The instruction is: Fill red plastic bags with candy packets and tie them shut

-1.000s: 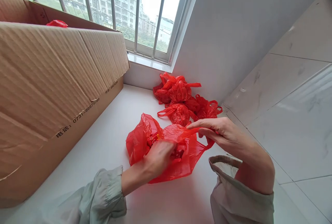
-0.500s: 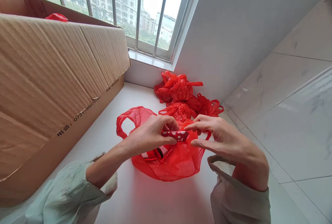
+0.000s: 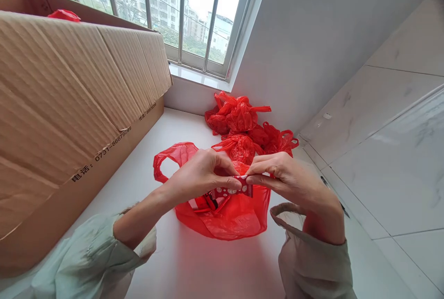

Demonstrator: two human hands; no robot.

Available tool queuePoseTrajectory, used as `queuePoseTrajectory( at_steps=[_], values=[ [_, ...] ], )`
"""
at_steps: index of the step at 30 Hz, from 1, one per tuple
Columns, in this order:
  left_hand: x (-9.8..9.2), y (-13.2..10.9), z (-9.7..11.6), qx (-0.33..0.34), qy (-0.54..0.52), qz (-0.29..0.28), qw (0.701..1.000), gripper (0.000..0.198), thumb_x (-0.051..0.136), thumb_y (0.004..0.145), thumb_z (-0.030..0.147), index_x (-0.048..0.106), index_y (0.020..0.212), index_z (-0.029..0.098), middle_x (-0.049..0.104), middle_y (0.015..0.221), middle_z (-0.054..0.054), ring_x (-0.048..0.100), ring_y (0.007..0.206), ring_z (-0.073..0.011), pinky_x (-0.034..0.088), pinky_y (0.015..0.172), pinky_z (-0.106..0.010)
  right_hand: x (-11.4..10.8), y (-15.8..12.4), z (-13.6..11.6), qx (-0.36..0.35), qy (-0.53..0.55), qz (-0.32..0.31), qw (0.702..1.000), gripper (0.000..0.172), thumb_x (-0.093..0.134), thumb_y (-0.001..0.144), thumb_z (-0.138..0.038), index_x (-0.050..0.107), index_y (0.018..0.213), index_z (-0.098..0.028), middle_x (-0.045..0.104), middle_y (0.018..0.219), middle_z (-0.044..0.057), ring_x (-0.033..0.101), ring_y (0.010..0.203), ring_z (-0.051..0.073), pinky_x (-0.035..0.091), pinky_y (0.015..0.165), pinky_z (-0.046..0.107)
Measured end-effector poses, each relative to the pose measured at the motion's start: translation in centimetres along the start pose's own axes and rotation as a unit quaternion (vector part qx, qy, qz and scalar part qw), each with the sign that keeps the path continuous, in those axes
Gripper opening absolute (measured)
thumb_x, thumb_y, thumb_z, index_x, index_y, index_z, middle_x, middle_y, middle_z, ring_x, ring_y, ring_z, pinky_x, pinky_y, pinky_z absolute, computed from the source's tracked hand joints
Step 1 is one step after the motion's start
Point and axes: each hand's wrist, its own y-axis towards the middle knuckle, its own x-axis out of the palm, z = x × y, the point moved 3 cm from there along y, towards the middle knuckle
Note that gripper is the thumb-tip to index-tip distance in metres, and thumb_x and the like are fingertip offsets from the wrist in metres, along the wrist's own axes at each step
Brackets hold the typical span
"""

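My left hand (image 3: 201, 174) and my right hand (image 3: 284, 179) pinch the two ends of a small red packet (image 3: 231, 190) with white round marks, held level between them. Right under it an open red plastic bag (image 3: 225, 220) lies on the white ledge (image 3: 152, 188), one handle loop sticking up at the left. More small red packets show inside the bag's mouth. Both forearms come from pale green sleeves.
A large cardboard box (image 3: 69, 100) with printed numbers fills the left side; something red (image 3: 64, 15) peeks over its top. Several tied red bags (image 3: 243, 125) are heaped in the corner under the barred window (image 3: 180, 17). Grey-white wall tiles rise at the right.
My left hand came out of the bag with a red packet and lifted it. My right hand let go of the bag's edge and closed on the packet's other end.
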Motion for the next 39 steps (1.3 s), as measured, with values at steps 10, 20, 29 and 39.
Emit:
queuePoseTrajectory(
  at_steps=[10,20,29,39],
  values=[
    [0.1,0.2,0.0,0.010,-0.005,-0.014,1.000,0.022,0.074,0.077,0.038,0.071,0.083,0.017,0.057,0.068,0.005,0.049,0.060,-0.0087,0.035,0.050,-0.020,-0.1,0.5,0.6,0.010,0.017,0.005,1.000,0.031,0.049,0.098,-0.028,0.071,0.078,-0.018,0.066,0.076,0.000,0.055,0.066,0.010,0.040,0.060,0.022],
    [-0.1,0.3,0.1,0.001,-0.050,0.028,0.998,0.018,0.069,0.079,0.033,0.066,0.084,0.017,0.062,0.077,0.002,0.061,0.074,-0.0152,0.044,0.062,-0.023,0.2,0.4,0.8,-0.003,0.077,0.005,0.997,0.018,0.062,0.089,-0.021,0.063,0.071,-0.017,0.056,0.067,-0.004,0.046,0.061,0.008,0.034,0.055,0.020],
    [-0.3,-0.2,1.0,0.008,-0.007,-0.046,0.999,0.012,0.068,0.078,0.028,0.062,0.084,0.020,0.058,0.078,0.005,0.053,0.072,-0.0112,0.039,0.061,-0.021,0.1,0.4,0.9,-0.073,0.123,-0.049,0.988,0.021,0.059,0.092,-0.030,0.071,0.080,-0.018,0.063,0.073,-0.002,0.051,0.066,0.010,0.040,0.061,0.021],
    [0.7,-0.7,0.0,-0.028,0.185,-0.108,0.976,0.028,0.061,0.075,0.025,0.037,0.060,0.020,0.040,0.055,0.006,0.036,0.051,-0.0096,0.023,0.045,-0.025,-2.2,-2.6,1.9,0.084,0.004,0.124,0.989,0.017,0.060,0.087,-0.027,0.075,0.097,-0.026,0.071,0.090,0.002,0.062,0.073,0.016,0.048,0.058,0.025]
  ],
)
